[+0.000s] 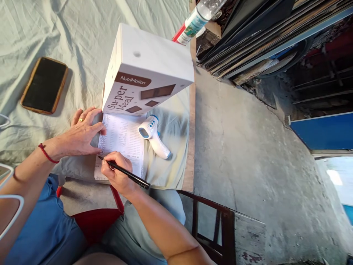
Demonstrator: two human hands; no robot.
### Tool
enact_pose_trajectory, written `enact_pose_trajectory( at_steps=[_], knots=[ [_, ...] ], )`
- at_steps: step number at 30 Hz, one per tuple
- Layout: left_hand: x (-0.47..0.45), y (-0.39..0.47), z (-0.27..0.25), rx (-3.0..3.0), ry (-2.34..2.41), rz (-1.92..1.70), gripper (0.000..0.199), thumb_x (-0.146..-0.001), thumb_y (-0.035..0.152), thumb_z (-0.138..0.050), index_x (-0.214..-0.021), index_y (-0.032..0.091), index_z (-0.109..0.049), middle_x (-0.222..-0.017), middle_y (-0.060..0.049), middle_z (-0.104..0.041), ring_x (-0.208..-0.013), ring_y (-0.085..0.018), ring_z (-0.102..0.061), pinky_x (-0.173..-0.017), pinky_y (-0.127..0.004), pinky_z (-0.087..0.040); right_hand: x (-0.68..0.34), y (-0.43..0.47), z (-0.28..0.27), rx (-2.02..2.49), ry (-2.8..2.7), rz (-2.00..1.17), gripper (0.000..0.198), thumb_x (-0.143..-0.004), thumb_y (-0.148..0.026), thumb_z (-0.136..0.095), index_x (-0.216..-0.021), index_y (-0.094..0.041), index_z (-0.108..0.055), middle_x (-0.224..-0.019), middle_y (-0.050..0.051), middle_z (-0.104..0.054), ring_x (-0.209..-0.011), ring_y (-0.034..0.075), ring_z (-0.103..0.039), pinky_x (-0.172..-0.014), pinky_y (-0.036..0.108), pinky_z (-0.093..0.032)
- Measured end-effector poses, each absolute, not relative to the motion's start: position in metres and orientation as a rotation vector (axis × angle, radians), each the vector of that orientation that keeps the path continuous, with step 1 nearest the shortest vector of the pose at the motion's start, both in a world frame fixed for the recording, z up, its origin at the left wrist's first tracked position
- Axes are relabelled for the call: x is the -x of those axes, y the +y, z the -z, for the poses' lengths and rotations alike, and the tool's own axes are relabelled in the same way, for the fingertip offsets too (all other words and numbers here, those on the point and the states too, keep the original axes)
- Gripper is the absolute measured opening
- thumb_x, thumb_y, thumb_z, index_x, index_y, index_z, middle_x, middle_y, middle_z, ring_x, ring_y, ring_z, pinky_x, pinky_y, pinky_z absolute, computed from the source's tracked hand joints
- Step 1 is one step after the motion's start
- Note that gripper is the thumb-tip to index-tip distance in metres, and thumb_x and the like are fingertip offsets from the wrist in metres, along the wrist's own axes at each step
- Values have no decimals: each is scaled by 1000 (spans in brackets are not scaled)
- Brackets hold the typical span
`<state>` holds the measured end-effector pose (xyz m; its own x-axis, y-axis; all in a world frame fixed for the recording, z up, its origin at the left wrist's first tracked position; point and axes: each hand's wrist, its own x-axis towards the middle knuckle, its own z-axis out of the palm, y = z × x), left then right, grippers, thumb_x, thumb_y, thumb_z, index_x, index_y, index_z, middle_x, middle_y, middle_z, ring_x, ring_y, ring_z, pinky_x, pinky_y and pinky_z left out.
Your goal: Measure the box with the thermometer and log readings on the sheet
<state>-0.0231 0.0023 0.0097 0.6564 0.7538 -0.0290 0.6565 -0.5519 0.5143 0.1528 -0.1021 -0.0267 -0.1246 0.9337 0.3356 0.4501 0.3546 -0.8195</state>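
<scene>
My right hand (119, 173) grips a black pen (129, 174), its tip at the left edge of a printed sheet (124, 134). Rows of small print run down the paper, with handwriting along its left side. My left hand (84, 134) rests with fingers spread on the cloth and the sheet's left edge, a ring on one finger and a red cord at the wrist. A white and blue infrared thermometer (153, 136) lies at the sheet's right side. Directly beyond the paper stands a white Su-per Meal box (157, 55), which covers the sheet's far end.
A phone in a brown case (44, 85) lies on the cloth-covered table (79, 33) at the left. Behind the box stands a clear bottle with a label (191, 25). Right of the table are concrete floor (237, 147), stacked flat boards (248, 33) and a dark wooden chair (215, 228).
</scene>
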Motion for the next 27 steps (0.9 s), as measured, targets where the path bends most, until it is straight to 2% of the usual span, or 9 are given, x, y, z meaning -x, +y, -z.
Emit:
enact_pose_trajectory(
  at_steps=[3,16,27],
  knots=[
    [23,3,-7,-2374,1093,-301,33,-72,37,-75,-96,22,-58,-155,-7,-34,-149,-43,-20,-122,-64,-7,-153,-101,26,1244,-1732,-687,9,-88,-18,-54,-82,-24,-53,-71,-2,-63,-62,13,-60,-62,24,-50],
    [23,6,-6,-2368,1089,-227,39,-69,38,-80,-97,20,-59,-155,-14,-30,-150,-46,-16,-120,-68,-7,-153,-101,24,1233,-1720,-726,9,-87,-17,-54,-80,-24,-51,-69,-3,-63,-61,13,-60,-61,24,-49],
    [21,2,-15,-2395,1109,-205,30,-79,38,-69,-99,18,-60,-155,-11,-32,-148,-45,-20,-121,-67,-9,-153,-101,24,1264,-1719,-726,10,-87,-17,-53,-80,-24,-51,-69,-2,-60,-59,12,-57,-59,24,-47]
  ],
)
